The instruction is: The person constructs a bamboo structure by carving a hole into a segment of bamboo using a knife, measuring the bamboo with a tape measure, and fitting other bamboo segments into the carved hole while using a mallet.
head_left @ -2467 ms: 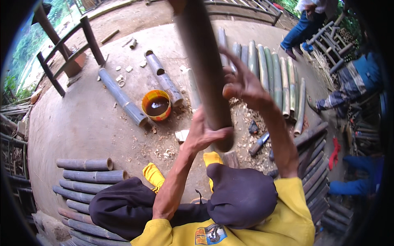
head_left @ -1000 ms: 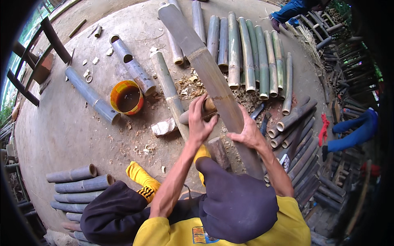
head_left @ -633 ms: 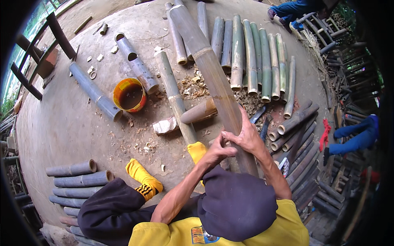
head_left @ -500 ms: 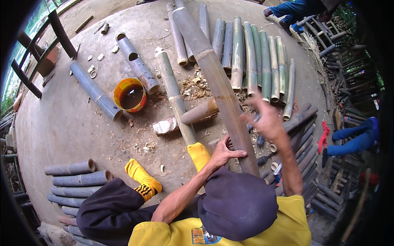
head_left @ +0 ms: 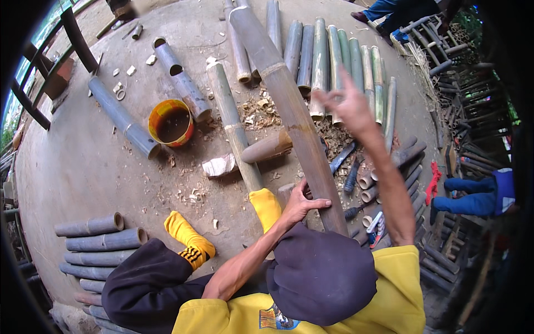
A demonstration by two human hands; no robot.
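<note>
A long brown-grey bamboo pole [head_left: 289,111] runs from my lap up and away across the floor. My left hand [head_left: 301,203] grips its near end, thumb laid over the top. Lifted off the pole, my right hand [head_left: 347,106] hangs in the air with fingers spread and nothing in it, above a row of green bamboo poles [head_left: 334,55]. A wooden mallet [head_left: 267,149] lies just left of the pole. Some hand tools [head_left: 350,170] lie to its right among shavings. My feet wear yellow socks [head_left: 189,240].
An orange bucket [head_left: 171,123] with dark liquid stands left of centre between cut bamboo tubes [head_left: 181,80]. More short tubes [head_left: 94,239] are stacked at lower left and at right [head_left: 389,167]. Another person's blue sleeve [head_left: 478,195] is at the right edge; wooden frames [head_left: 39,83] stand far left.
The pole came down from upright to lying across the floor. My right hand let go of it and rose up and to the right; my left hand stayed on the pole.
</note>
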